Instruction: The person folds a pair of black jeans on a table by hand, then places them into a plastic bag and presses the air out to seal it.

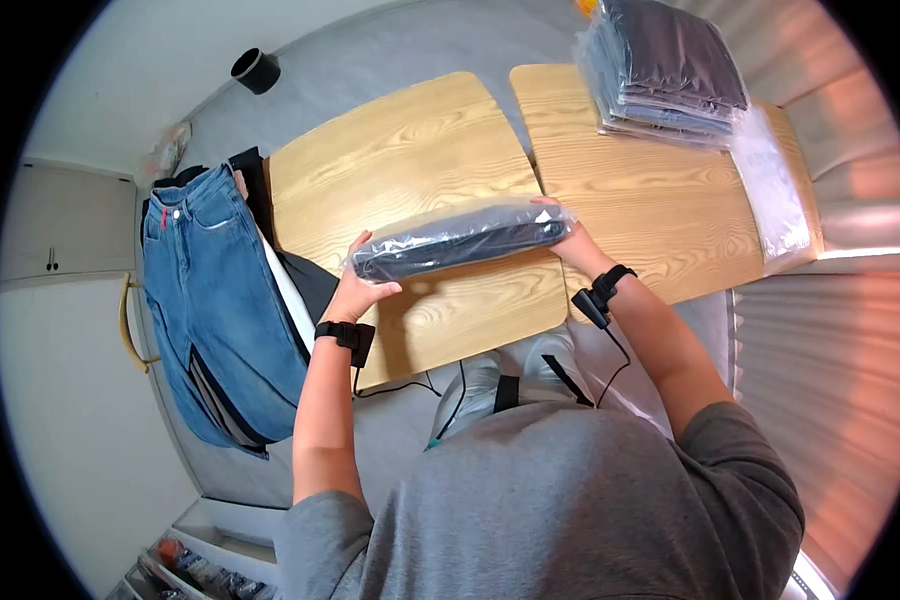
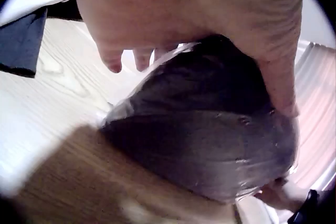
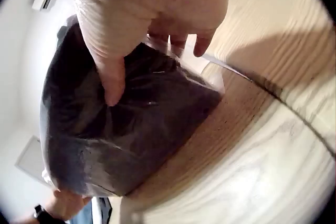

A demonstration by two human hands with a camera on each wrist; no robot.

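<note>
A folded dark garment in a clear plastic bag is held up on its edge over the wooden table. My left hand grips its left end, thumb on the near face and fingers on the far side. At the other end my right hand holds it the same way. In the left wrist view the bagged garment spreads below the left hand, its plastic creased and shiny. The right wrist view shows the right thumb pressing into the bagged garment, with the other fingers partly hidden behind it.
Blue jeans and other garments hang over the table's left edge. A stack of bagged garments stands on the far right tabletop, beside flat clear plastic bags. A narrow gap divides the two wooden tabletops. On the floor behind sits a black bin.
</note>
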